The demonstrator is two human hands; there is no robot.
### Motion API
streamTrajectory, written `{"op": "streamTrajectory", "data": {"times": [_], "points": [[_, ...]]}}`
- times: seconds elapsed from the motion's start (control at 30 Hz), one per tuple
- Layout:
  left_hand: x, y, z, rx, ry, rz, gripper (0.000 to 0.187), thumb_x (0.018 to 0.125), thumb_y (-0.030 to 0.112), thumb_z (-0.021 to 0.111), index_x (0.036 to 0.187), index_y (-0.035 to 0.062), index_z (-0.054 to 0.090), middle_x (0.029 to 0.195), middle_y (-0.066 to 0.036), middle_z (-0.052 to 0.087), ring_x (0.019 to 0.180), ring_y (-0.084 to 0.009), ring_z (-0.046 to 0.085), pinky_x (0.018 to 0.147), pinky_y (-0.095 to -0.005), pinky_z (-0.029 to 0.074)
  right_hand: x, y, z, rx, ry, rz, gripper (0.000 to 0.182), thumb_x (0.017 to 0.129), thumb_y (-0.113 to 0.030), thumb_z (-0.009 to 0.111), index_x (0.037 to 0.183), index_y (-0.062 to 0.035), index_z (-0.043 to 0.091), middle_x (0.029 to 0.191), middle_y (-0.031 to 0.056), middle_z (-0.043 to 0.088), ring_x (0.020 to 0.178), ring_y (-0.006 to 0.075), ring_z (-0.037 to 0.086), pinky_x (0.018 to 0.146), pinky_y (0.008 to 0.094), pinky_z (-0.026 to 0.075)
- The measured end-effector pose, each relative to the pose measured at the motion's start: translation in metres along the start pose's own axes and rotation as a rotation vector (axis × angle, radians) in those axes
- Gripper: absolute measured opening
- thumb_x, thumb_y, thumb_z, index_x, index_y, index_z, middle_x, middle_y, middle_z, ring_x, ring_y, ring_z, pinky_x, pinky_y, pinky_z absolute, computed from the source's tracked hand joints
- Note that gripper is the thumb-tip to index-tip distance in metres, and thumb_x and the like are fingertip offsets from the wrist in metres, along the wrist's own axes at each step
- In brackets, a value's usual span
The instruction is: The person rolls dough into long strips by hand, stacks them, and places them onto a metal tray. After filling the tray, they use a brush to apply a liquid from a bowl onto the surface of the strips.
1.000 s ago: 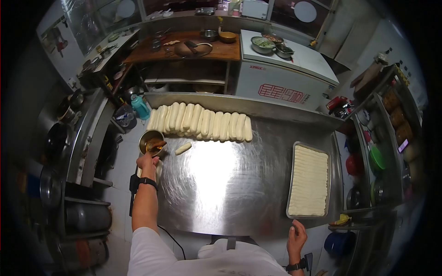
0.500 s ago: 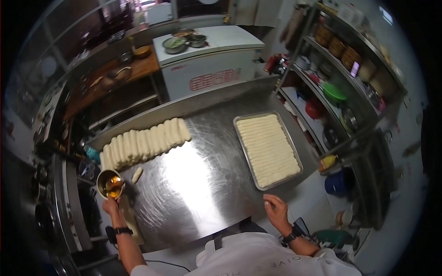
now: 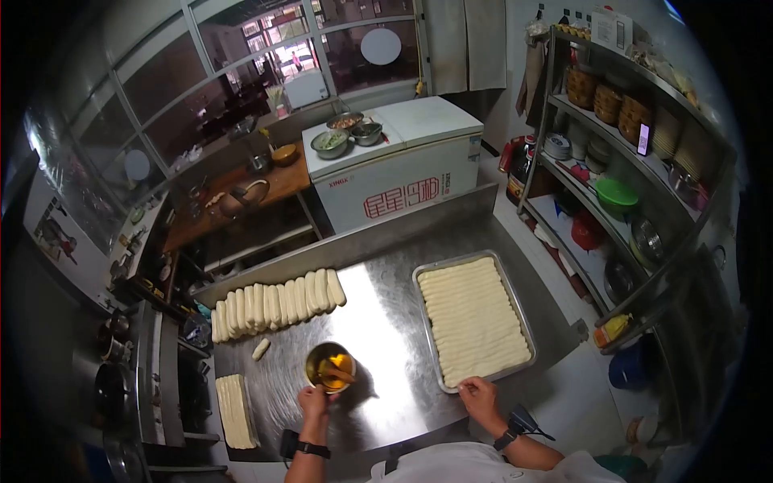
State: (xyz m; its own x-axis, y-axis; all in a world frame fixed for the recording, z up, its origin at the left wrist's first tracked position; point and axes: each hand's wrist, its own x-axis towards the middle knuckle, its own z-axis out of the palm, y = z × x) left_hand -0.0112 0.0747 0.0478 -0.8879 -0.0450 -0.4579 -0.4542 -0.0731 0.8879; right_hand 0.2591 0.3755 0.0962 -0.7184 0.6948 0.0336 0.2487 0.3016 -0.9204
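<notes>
My left hand grips the rim of a metal bowl, held over the middle of the steel table. Orange-yellow liquid and a brush are in the bowl. My right hand is by the near edge of a metal tray, its fingers curled together; what they hold, if anything, is too small to see. Rows of pale dough strips fill that tray. A line of dough rolls lies at the table's back left, with one small dough piece in front of it.
Another block of dough strips lies at the table's left edge. A raised metal edge runs along the table's back. Behind it stands a white freezer with bowls on top. Shelves are at the right, and a blue bucket is below.
My left hand has carried the bowl rightward from the table's left side. My right hand is now up against the tray's near edge. The camera view has tilted upward.
</notes>
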Motion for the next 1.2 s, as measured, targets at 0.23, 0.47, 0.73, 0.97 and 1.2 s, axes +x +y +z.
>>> {"op": "streamTrajectory", "data": {"times": [0.23, 0.47, 0.73, 0.97, 1.2], "points": [[-0.049, -0.031, 0.099, -0.025, 0.023, -0.083, 0.019, 0.090, -0.004, 0.061, 0.078, 0.0024, 0.048, 0.075, -0.012, 0.058, 0.058, -0.0216, 0.062, 0.057, -0.0431, 0.068, -0.016, 0.098, -0.072, 0.572, 0.002, 0.877, 0.029, 0.104, -0.028, 0.060, 0.102, 0.0013, 0.060, 0.085, 0.0119, 0.065, 0.077, 0.0230, 0.069, 0.070, 0.0410, 0.065], [-0.053, -0.051, 0.130, 0.053, 0.058, -0.093, 0.005, 0.089, -0.005, 0.059, 0.088, -0.0073, 0.054, 0.091, -0.020, 0.064, 0.072, -0.0275, 0.070, 0.063, -0.0427, 0.068, 0.019, 0.130, -0.068, 0.804, 0.025, 0.787, 0.032, 0.108, -0.025, 0.050, 0.109, 0.0069, 0.051, 0.091, 0.0190, 0.066, 0.083, 0.0329, 0.072, 0.071, 0.0452, 0.065], [-0.054, -0.054, 0.150, -0.019, 0.128, -0.084, 0.009, 0.090, -0.005, 0.060, 0.093, -0.0092, 0.052, 0.098, -0.024, 0.066, 0.080, -0.0332, 0.072, 0.064, -0.0415, 0.068, 0.027, 0.144, -0.070, 0.650, 0.073, 0.760, 0.024, 0.107, -0.016, 0.047, 0.101, 0.0067, 0.052, 0.084, 0.0197, 0.067, 0.070, 0.0292, 0.072, 0.062, 0.0395, 0.064], [-0.036, -0.063, 0.165, -0.015, 0.092, -0.088, 0.010, 0.092, -0.006, 0.056, 0.089, -0.0039, 0.047, 0.097, -0.021, 0.060, 0.080, -0.0312, 0.070, 0.065, -0.0470, 0.069, 0.050, 0.151, -0.100, 0.595, 0.156, 0.721, 0.023, 0.107, -0.018, 0.048, 0.098, 0.0024, 0.054, 0.078, 0.0156, 0.065, 0.062, 0.0251, 0.069, 0.058, 0.0372, 0.063], [-0.050, -0.025, 0.186, 0.125, 0.043, -0.070, 0.014, 0.089, -0.005, 0.056, 0.101, -0.0122, 0.053, 0.104, -0.021, 0.062, 0.084, -0.0318, 0.071, 0.065, -0.0433, 0.067, 0.020, 0.095, -0.085, 0.403, -0.082, 0.509, 0.024, 0.105, -0.020, 0.057, 0.091, -0.0002, 0.060, 0.074, 0.0093, 0.064, 0.061, 0.0179, 0.067, 0.054, 0.0310, 0.058]]}}
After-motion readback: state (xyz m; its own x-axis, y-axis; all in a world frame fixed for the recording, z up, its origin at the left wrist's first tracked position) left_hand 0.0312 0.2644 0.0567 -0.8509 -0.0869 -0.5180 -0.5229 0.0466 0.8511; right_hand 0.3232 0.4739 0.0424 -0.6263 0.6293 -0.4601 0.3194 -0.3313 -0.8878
